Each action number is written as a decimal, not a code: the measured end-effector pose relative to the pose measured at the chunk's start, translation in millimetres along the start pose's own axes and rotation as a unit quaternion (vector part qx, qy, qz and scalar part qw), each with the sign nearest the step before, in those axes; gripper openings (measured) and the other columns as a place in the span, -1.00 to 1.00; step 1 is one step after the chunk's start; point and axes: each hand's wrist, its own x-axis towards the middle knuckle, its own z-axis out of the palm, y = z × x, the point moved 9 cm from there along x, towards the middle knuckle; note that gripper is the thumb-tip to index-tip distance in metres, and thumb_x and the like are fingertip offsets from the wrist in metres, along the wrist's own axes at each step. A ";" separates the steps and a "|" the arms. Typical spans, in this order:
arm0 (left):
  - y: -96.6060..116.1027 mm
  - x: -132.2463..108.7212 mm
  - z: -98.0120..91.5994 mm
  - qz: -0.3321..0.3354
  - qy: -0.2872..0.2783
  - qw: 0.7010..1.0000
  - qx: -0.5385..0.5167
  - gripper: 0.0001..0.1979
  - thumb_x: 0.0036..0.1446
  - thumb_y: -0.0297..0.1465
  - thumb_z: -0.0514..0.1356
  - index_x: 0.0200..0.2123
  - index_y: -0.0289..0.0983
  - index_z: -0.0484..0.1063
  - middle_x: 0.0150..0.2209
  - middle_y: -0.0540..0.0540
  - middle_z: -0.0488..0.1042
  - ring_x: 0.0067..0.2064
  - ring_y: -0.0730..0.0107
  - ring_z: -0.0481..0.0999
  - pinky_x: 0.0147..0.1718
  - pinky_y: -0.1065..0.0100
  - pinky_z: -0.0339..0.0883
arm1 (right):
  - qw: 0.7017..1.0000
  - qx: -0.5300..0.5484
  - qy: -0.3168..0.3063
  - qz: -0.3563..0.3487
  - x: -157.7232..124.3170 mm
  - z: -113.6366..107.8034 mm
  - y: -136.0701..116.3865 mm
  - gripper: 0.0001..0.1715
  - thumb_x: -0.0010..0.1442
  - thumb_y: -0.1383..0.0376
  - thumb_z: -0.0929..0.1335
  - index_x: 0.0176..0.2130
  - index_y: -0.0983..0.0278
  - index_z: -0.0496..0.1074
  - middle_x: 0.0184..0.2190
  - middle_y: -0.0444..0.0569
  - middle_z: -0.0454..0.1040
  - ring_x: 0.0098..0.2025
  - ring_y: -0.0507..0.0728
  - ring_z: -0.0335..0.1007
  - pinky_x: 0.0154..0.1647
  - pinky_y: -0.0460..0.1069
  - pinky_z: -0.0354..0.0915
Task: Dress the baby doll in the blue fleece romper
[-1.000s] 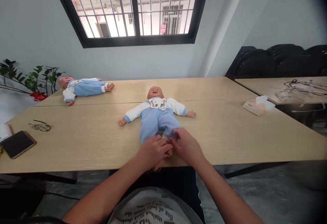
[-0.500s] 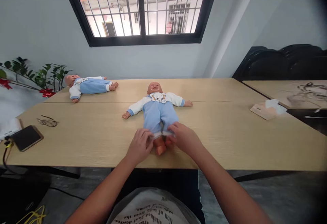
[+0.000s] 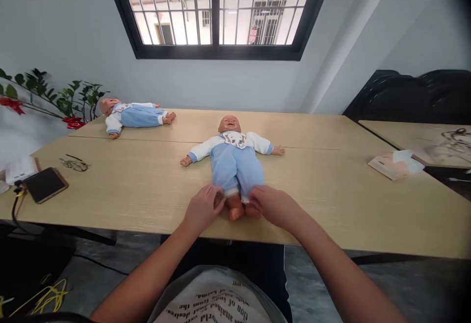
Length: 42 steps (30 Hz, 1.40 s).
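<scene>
A baby doll (image 3: 230,124) lies on its back in the middle of the table, arms spread and bare feet toward me. It wears blue trousers (image 3: 237,166) with white cuffs and a white top with an animal-face bib (image 3: 234,140). My left hand (image 3: 203,208) is closed at the cuff on the left, its fingertips pinching the cloth. On the other side, my right hand (image 3: 275,206) has its fingers closed on the right cuff, partly covering that foot. Both trouser ends sit around the ankles.
A second doll (image 3: 142,116) in similar clothes lies at the back left, beside a plant (image 3: 68,99). Glasses (image 3: 74,163) and a phone (image 3: 44,185) with a cable are on the left. A paper packet (image 3: 392,165) lies on the right of the wooden table (image 3: 324,195).
My view has shifted slightly, so the table's contents sit a little farther right. My right hand has moved to the outer side of the right cuff; the left stays at its cuff.
</scene>
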 end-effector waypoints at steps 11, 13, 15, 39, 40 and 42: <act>1.9 -0.7 1.1 0.021 0.001 0.999 0.028 -0.89 0.40 -0.37 0.11 -0.22 -0.23 0.39 -0.25 -0.07 0.50 -0.17 0.25 0.51 -0.17 0.26 0.40 | 0.983 -0.103 0.137 -0.064 -17.3 26.1 -86.3 -0.87 0.33 0.44 0.36 -0.11 0.29 0.47 -0.10 0.12 0.53 -0.09 0.27 0.45 -0.05 0.16 0.37; 3.1 -1.2 0.1 0.028 0.009 0.999 0.021 -0.89 0.39 -0.38 0.12 -0.24 -0.22 0.38 -0.28 -0.07 0.49 -0.20 0.25 0.50 -0.21 0.26 0.40 | 0.980 -0.091 0.160 -0.074 -15.9 33.5 -86.3 -0.83 0.36 0.42 0.35 -0.04 0.31 0.46 -0.04 0.14 0.53 -0.03 0.27 0.46 -0.03 0.14 0.37; 7.1 -3.2 -2.2 0.057 0.015 0.998 0.001 -0.91 0.37 -0.38 0.13 -0.25 -0.21 0.38 -0.29 -0.07 0.48 -0.22 0.26 0.50 -0.22 0.26 0.40 | 0.976 -0.073 0.192 -0.079 -15.5 35.5 -84.4 -0.78 0.38 0.41 0.34 0.02 0.34 0.43 0.00 0.16 0.53 -0.01 0.26 0.47 -0.04 0.13 0.38; -17.5 -16.5 -2.1 -0.043 -0.082 0.995 -0.032 -0.82 0.33 -0.40 0.05 -0.36 -0.20 0.34 -0.31 -0.06 0.42 -0.29 0.31 0.49 -0.33 0.32 0.29 | 0.916 0.149 0.371 0.021 -23.1 32.7 -83.9 -0.72 0.43 0.25 0.29 0.09 0.30 0.33 0.00 0.19 0.51 0.04 0.22 0.52 -0.04 0.05 0.50; -17.5 -19.9 -3.4 -0.031 -0.104 0.993 -0.036 -0.83 0.32 -0.40 0.06 -0.36 -0.20 0.35 -0.30 -0.06 0.43 -0.28 0.31 0.49 -0.32 0.32 0.30 | 0.923 0.142 0.358 0.017 -23.0 34.8 -86.8 -0.72 0.43 0.26 0.29 0.09 0.31 0.33 0.00 0.19 0.51 0.03 0.22 0.52 -0.06 0.04 0.50; -19.5 -23.5 -8.7 -0.015 -0.148 0.987 -0.055 -0.83 0.31 -0.42 0.08 -0.35 -0.20 0.39 -0.28 -0.04 0.47 -0.28 0.33 0.51 -0.30 0.32 0.33 | 0.940 0.123 0.317 0.004 -23.2 35.2 -94.5 -0.75 0.43 0.30 0.27 0.08 0.32 0.33 -0.01 0.18 0.52 0.00 0.21 0.53 -0.10 0.04 0.49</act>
